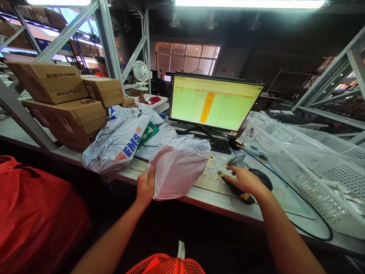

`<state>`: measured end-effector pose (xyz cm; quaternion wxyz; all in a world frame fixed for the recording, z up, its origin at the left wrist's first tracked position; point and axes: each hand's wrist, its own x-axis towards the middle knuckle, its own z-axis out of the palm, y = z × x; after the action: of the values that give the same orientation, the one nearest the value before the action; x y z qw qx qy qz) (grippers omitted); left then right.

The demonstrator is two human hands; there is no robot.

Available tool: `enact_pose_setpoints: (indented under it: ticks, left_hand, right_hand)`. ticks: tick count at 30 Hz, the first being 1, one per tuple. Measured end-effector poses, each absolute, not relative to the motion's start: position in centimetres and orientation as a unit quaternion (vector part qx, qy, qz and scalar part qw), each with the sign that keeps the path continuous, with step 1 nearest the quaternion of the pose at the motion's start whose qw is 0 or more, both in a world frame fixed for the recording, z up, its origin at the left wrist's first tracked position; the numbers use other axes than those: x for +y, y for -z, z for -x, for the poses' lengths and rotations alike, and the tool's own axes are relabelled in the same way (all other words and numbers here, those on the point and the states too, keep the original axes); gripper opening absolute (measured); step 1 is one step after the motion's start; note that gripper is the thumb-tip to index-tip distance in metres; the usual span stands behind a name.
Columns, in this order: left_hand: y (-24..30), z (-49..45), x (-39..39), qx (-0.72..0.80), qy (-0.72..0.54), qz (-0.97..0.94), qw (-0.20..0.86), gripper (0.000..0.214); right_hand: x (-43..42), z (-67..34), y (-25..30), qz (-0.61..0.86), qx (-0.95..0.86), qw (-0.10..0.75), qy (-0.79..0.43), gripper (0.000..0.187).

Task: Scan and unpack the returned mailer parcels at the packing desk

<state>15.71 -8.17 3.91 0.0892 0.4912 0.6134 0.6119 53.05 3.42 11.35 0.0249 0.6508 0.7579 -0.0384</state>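
Observation:
My left hand (146, 185) is closed on the lower left edge of a pale pink plastic mailer bag (178, 167), held up above the desk's front edge. My right hand (242, 179) lies on a black barcode scanner with a yellow end (236, 190) that rests on the desk mat. Its fingers curve over the scanner's handle. The scanner's grey head (237, 160) shows past my fingertips. A black mouse (261, 178) sits just right of that hand.
A monitor (212, 102) with a green spreadsheet and a black keyboard (218, 144) stand behind. Grey mailer bags (119, 140) and cardboard boxes (65, 102) pile at the left. White perforated baskets (316, 160) fill the right. A red bin (34, 213) stands lower left.

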Motion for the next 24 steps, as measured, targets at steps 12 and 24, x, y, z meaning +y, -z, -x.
enact_pose_setpoints:
  ticks: [12,24]
  left_hand:
    - [-3.1,-18.5,0.5,0.672,-0.428,-0.574,0.190,0.049]
    - [-3.8,-19.2,-1.3,0.760,-0.310,-0.559,0.113,0.042]
  right_hand:
    - [-3.6,-51.7,-13.2,-0.599,0.729,-0.286,0.163,0.061]
    - [-3.9,-45.4,-16.6,-0.528,0.827,-0.117,0.154,0.050]
